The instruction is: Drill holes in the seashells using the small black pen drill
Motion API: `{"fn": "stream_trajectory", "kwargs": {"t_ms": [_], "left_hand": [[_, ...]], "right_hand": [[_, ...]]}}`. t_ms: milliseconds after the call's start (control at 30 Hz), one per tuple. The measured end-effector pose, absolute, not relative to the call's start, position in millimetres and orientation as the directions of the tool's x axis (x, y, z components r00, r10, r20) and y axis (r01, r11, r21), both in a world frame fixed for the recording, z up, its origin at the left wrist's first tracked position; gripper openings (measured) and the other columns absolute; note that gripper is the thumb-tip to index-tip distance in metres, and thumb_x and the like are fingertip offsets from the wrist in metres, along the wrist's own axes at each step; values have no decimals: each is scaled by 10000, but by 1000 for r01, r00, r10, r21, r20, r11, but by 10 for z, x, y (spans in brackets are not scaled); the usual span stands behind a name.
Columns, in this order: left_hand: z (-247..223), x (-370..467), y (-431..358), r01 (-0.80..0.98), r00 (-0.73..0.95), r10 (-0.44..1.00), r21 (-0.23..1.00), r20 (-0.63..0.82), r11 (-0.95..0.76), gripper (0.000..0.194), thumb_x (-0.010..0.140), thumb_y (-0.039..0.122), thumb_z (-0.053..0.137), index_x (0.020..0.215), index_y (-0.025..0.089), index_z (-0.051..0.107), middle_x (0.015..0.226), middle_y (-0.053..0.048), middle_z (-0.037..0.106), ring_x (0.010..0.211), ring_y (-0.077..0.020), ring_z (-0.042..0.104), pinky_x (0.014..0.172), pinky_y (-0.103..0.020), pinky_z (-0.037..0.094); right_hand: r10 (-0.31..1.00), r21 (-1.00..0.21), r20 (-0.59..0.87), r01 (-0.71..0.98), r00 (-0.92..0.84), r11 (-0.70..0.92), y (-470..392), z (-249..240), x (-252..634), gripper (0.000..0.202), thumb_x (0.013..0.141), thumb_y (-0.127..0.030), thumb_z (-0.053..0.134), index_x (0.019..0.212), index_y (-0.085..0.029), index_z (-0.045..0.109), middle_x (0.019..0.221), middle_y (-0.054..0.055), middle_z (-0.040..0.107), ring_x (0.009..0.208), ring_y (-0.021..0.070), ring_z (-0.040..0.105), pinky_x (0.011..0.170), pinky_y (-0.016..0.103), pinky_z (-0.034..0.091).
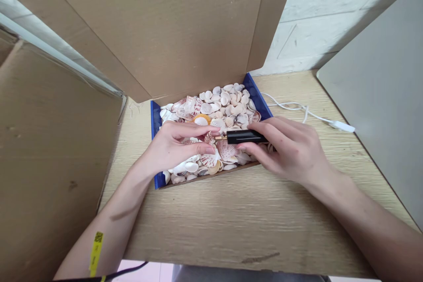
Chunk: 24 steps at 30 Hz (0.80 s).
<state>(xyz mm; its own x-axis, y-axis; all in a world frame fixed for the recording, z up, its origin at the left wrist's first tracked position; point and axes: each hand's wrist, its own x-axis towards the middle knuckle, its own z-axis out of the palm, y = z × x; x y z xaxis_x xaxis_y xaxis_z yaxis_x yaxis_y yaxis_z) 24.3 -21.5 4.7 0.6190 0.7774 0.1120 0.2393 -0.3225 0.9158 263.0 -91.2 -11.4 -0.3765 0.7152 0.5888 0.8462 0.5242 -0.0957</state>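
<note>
Since the small shell [208, 137] sits right off the end of the black tool [246, 136], the relation to log is tip to shell: gold-toned tip [220, 138] points left, nearly straight at the shell's side, close up; contact or a sliver of gap, can't tell. Tool's long axis runs left-right across the view, near level, body on the right, tip on the left. Shell's own long axis looks roughly upright in view, so about crosswise to the tool, though fingers cover part of it. Left hand [175, 143] is nearer the shell, in fact has it: thumb below, finger above, both reaching right, pinched with only a narrow gap that the shell fills. Right hand [287, 147] is closed around the tool's body from the right, thumb along the lower edge, fingers over the top and far end; no free opening there. Both hands come in from opposite sides and meet over the blue-sided box [257, 97], shell and tool roughly over its middle, above loose shells [228, 101]; height over them unclear. Box rests on the wood-grain table [198, 224], white cable [291, 106] beyond the right hand.
</note>
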Motion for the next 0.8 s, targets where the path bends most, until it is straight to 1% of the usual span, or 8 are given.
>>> {"fn": "stream_trajectory", "kwargs": {"t_ms": [100,200,300,367,433,500,600,800], "left_hand": [[42,256,-208,181,653,743,923,146,-340,389,692,146,788,1032,323,724,877,7,778,727,-135,704,684,-213,552],[49,268,-206,159,687,714,930,136,-330,398,700,130,781,1052,307,717,874,-8,779,716,-136,708,703,-223,557],[53,269,-206,163,681,718,925,146,-343,393,694,137,788,1044,301,721,890,-16,778,730,-143,709,692,-224,555],[49,263,-202,166,671,723,918,163,-360,402,689,136,791,1044,309,719,906,-14,776,723,-138,702,665,-216,548],[39,255,-196,149,665,722,913,192,-381,427,683,124,792,1052,325,713,919,-7,775,705,-128,692,636,-205,538],[29,247,-189,126,662,715,907,225,-402,464,676,103,791,1062,344,706,931,4,773,713,-123,688,636,-201,533],[23,242,-182,106,664,704,900,252,-422,489,674,79,785,1069,354,702,925,9,773,713,-118,680,635,-202,530],[38,253,-178,90,668,698,903,258,-420,464,678,70,782,1068,311,713,894,-11,773,615,-87,635,592,-187,513]], "right_hand": [[746,-84,532,852,-401,517,-940,-114,2597,266,876,-402,589,902,-138,609,643,5,603,523,132,537,471,275,380],[744,-84,520,841,-420,534,-953,-112,2559,272,883,-401,579,899,-132,615,649,2,602,518,125,534,466,271,375],[748,-90,513,840,-422,535,-953,-99,2539,291,887,-410,570,935,-127,617,695,12,614,566,132,556,487,269,395],[745,-89,506,833,-434,546,-949,-91,2537,330,892,-423,556,1002,-117,611,742,25,624,614,143,572,515,272,417],[743,-87,509,833,-434,547,-943,-89,2537,368,901,-398,548,1100,-92,586,823,54,641,692,160,594,570,277,449],[736,-95,518,826,-435,555,-936,-95,2536,387,907,-358,542,1157,-64,561,853,76,643,734,176,594,611,290,468],[747,-123,505,820,-433,559,-930,-111,2534,391,900,-338,552,1170,-56,556,851,86,639,743,188,572,652,313,480],[744,-157,541,822,-393,548,-927,-132,2533,406,871,-330,594,1181,-76,530,915,112,641,826,209,572,719,334,495]]}}
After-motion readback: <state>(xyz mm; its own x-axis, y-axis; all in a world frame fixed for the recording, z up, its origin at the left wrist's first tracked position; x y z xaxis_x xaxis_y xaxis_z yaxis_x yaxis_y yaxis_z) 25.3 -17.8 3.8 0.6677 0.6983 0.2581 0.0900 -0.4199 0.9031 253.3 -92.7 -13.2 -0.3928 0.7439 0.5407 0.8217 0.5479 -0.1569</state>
